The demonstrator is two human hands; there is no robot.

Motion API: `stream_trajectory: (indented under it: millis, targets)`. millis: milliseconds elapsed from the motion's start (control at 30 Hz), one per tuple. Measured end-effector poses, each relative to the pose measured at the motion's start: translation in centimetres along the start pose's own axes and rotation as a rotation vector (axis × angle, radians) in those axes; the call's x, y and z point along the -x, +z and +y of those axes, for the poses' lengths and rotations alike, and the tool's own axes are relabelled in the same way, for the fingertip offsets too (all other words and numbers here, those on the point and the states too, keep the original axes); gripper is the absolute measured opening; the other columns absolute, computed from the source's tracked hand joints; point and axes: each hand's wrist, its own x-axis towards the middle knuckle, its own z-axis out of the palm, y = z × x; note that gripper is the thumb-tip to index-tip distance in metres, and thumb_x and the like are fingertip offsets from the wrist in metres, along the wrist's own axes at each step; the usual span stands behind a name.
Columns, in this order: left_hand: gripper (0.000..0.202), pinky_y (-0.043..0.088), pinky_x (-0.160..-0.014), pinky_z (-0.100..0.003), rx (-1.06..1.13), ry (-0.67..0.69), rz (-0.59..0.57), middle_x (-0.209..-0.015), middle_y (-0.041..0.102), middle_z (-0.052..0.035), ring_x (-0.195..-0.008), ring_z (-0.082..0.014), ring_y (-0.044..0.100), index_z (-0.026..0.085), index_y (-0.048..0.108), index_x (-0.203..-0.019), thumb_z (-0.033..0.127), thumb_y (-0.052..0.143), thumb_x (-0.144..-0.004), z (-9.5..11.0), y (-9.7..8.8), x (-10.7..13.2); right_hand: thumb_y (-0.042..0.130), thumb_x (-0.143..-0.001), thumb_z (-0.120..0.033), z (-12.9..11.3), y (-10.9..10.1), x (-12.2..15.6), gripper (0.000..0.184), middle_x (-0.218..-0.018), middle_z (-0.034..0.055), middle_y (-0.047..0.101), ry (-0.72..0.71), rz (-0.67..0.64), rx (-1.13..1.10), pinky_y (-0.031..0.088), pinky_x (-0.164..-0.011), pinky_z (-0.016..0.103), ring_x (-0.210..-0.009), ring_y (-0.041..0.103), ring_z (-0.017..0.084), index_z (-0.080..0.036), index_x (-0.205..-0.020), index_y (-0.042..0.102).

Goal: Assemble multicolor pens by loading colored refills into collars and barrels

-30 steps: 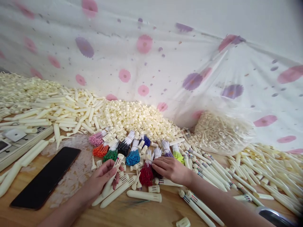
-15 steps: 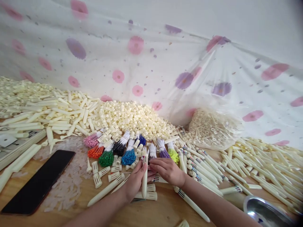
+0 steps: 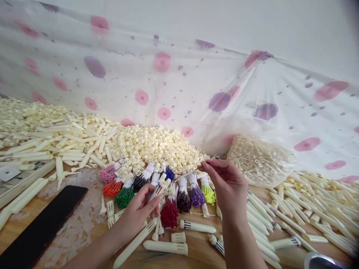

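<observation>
My left hand (image 3: 141,207) is closed around a cream multicolour pen part (image 3: 160,186), tilted up to the right, with small coloured pieces at its slotted end. Higher and to the right, my right hand (image 3: 228,183) pinches a thin pen refill (image 3: 193,172) that points left above the refill bundles. Between the hands lie a dark red bundle of refills (image 3: 169,211), a dark purple one (image 3: 183,198), a violet one (image 3: 197,192) and a yellow-green one (image 3: 207,190). Below them rests a pen with coloured sliders (image 3: 198,226) beside an uncapped cream barrel (image 3: 165,247).
A heap of slotted cream caps (image 3: 159,144) stands behind the bundles, with loose barrels (image 3: 75,136) to its left. A black phone (image 3: 45,226) lies at left. To the right are a clear bag of small parts (image 3: 259,160), many pens (image 3: 260,228) and a metal bowl (image 3: 319,261).
My right hand has moved up and right, away from the pen part. My left hand has shifted left and tilted the part, uncovering the dark red bundle.
</observation>
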Motion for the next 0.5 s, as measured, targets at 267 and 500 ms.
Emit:
stream_trajectory:
  millis: [267,500]
  targets:
    - [0.019,0.041,-0.061,-0.024,-0.269,0.095,0.062,-0.062,0.056,0.0045,-0.062,-0.0150,0.053,0.022,0.056,-0.082,0.040,0.061,-0.079,2.0,-2.1,0.1,0.071,-0.074,-0.019,-1.8,1.9,0.7,0.008,-0.074,0.0002,0.070,-0.014,0.105,0.007,0.057,-0.064,0.026,-0.068,0.067,0.014,-0.021,-0.080,0.067]
    - [0.019,0.040,-0.059,-0.025,-0.320,0.066,0.047,-0.061,0.055,0.0043,-0.062,-0.0162,0.051,0.022,0.058,-0.078,0.041,0.061,-0.078,2.1,-2.1,0.1,0.070,-0.075,-0.021,-0.5,2.8,1.3,0.006,-0.074,0.0018,0.069,0.052,0.039,-0.005,0.057,-0.064,0.028,-0.068,0.067,0.015,-0.020,-0.080,0.066]
